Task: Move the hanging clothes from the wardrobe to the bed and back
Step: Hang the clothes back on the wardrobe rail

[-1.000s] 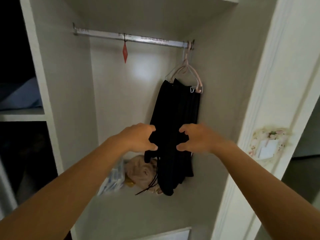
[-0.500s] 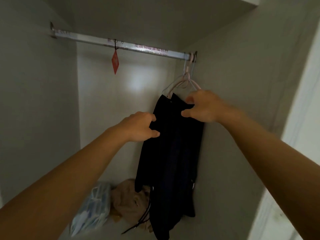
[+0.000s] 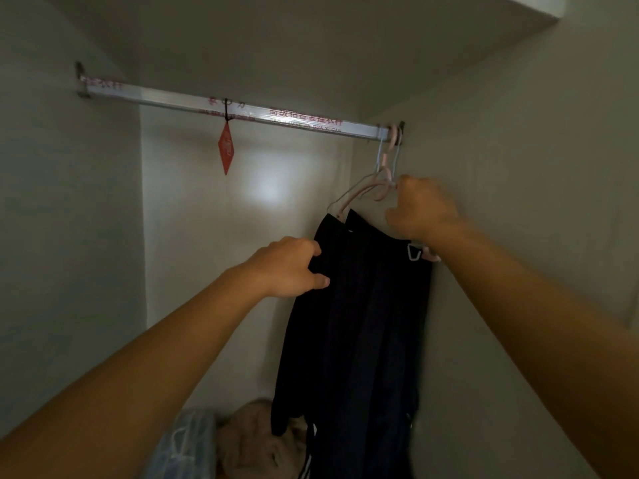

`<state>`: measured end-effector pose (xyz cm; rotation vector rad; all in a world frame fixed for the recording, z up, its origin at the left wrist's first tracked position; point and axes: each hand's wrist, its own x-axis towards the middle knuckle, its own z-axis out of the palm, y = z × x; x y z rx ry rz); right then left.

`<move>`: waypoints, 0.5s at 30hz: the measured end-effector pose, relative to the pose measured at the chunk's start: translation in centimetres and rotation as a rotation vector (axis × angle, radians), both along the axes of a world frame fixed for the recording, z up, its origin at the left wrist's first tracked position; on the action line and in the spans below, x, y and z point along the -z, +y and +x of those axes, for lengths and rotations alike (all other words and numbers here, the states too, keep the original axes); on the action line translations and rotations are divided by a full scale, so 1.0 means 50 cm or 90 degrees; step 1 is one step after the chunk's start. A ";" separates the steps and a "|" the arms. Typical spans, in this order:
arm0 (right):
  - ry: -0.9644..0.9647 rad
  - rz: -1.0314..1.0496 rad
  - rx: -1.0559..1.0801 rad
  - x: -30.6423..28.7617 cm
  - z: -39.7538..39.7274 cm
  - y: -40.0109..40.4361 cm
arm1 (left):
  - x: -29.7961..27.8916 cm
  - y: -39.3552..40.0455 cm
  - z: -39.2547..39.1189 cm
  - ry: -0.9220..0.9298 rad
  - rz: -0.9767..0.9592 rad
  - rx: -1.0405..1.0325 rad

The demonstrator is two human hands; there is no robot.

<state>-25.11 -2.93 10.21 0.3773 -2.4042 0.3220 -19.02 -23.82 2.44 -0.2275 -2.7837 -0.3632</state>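
Dark folded clothes [image 3: 359, 323] hang from pink and white hangers [image 3: 371, 188] at the right end of the metal wardrobe rail [image 3: 193, 103]. My left hand [image 3: 287, 267] grips the left edge of the dark cloth near its top. My right hand [image 3: 420, 209] is raised higher, its fingers curled round the hangers just below their hooks, close to the right wall.
A red diamond tag [image 3: 225, 148] dangles from the middle of the rail. On the wardrobe floor lie a beige bundle [image 3: 256, 440] and a blue plastic-wrapped pack [image 3: 183, 444]. White walls close in left, back and right; a shelf edge [image 3: 532, 5] juts out above.
My right hand has climbed from the middle of the cloth up to the hangers. My left hand rose too and keeps its grip on the cloth. The view moved closer into the wardrobe.
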 end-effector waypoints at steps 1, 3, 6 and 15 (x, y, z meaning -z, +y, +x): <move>0.011 -0.012 0.013 -0.002 -0.004 -0.005 | -0.002 -0.006 -0.004 0.000 -0.002 0.003; 0.037 -0.031 0.033 -0.008 -0.012 -0.015 | -0.007 -0.017 -0.010 0.016 -0.001 0.007; 0.056 -0.065 0.052 -0.017 -0.022 -0.026 | -0.012 -0.028 -0.017 0.056 0.006 0.014; 0.092 -0.140 0.046 -0.040 -0.005 -0.023 | -0.019 -0.035 -0.021 0.072 0.023 0.019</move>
